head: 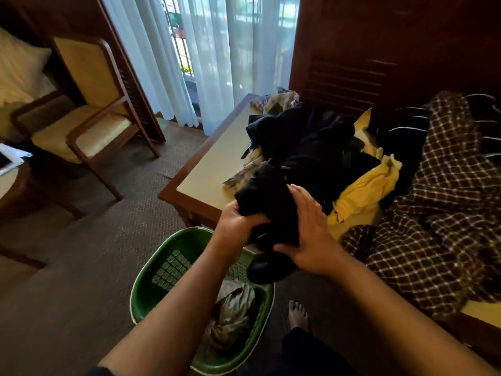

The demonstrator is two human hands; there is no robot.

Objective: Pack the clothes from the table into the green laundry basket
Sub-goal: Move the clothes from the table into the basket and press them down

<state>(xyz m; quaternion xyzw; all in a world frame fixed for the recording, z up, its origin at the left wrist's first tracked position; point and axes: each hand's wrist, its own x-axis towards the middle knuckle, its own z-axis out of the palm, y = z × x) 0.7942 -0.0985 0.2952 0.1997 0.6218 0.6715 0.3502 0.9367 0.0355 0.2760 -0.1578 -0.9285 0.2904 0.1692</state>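
Left hand [238,223]: your fingers curled tight round a black garment [267,191]. Right hand [311,234]: your fingers straight, close together, pressed flat on it. Garment: at the desk [206,172] edge, above the green laundry basket [149,264], which holds grey-beige cloth [233,313].

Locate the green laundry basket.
Head view, bottom centre: the green laundry basket sits on the floor by the table corner, under the left hand, a pale garment inside.
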